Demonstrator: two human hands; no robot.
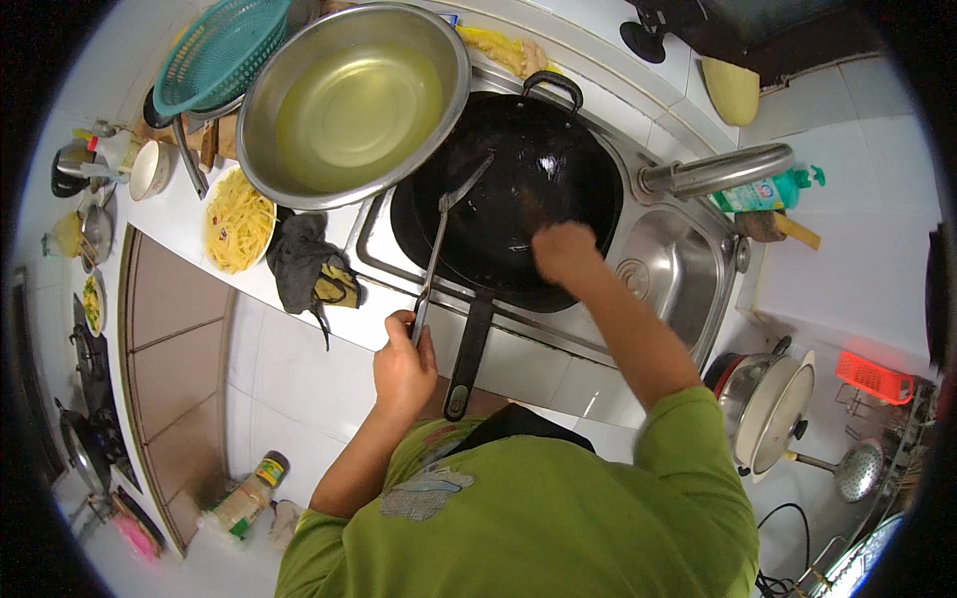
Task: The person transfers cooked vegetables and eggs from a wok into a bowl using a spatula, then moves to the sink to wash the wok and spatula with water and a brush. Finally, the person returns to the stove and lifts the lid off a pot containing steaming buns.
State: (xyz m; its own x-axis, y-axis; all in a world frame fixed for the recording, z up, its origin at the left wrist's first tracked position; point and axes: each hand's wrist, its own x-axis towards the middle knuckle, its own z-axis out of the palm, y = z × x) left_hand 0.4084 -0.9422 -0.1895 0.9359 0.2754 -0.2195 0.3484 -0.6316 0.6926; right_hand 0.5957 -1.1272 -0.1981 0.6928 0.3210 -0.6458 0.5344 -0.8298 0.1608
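A black wok [576, 179] with a long handle and a loop handle rests over the steel sink. My left hand [406, 366] is closed around the handle of a metal spatula [434, 258], whose blade end lies over the wok's inside. Over the wok's right part is my right hand [566, 253], blurred and curled; whether it holds something cannot be made out. A large steel basin [250, 161] of yellowish liquid stands at the wok's upper left. Left of the wok are a plate of yellow shredded food [239, 220] and a dark cloth [299, 258].
The faucet [718, 172] and a green soap bottle [759, 193] are right of the wok, above the bare part of the sink [673, 261]. A teal colander [224, 52] is at upper left. Lidded pots [770, 411] stand at right. A large bottle [247, 497] is at lower left.
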